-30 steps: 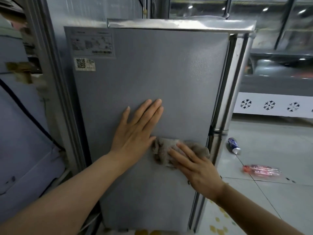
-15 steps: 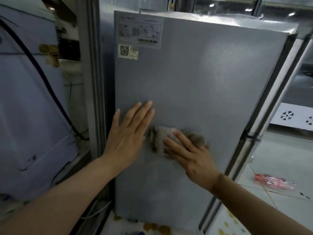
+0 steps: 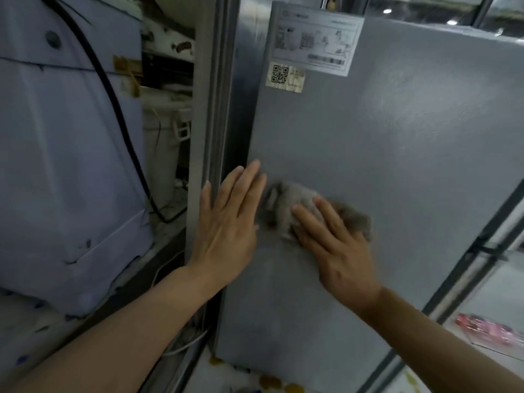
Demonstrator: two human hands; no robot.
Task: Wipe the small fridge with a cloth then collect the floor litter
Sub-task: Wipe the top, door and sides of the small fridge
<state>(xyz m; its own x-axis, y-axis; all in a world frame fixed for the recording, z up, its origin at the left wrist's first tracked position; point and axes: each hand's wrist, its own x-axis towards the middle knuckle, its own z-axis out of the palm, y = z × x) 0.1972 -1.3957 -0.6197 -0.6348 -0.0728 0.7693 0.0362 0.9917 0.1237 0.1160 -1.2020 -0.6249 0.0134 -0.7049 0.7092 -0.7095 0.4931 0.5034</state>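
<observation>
Small grey fridge (image 3: 397, 154) fills the middle and right of the view, its flat side panel facing the camera. Grey cloth (image 3: 295, 207) bunched against that panel, about mid-height, near the fridge's left edge. Right hand (image 3: 337, 251) flat on the cloth, fingers (image 3: 307, 222) extended and slightly apart, pressing it to the panel; not pinching, more a palm press. Cloth sticks out above and to both sides of the fingers. Some motion blur on hand and cloth.

Left hand (image 3: 226, 222) laid open on the fridge's left edge, just left of the cloth, fingers straight and close together, thumb out to the left over the metal frame (image 3: 207, 109). Nothing held in it. Its fingertips sit very near the cloth; touching or not, cannot tell.

Upper left of the fridge panel: large printed label (image 3: 314, 41), and a smaller QR sticker (image 3: 285, 78) just below it.

Left of the fridge: vertical metal frame right beside it, then a cluttered gap with white parts, then a large pale blue appliance (image 3: 65, 165) with a black cable (image 3: 119, 114) running down across it. White cables on the floor at the fridge's lower left corner.

Right of the fridge: dark door seam runs diagonally, and beyond it on the floor a pink plastic bottle (image 3: 487, 329) lying on its side, blurred, well apart from both hands. Yellowish spots on the floor below the fridge base.
</observation>
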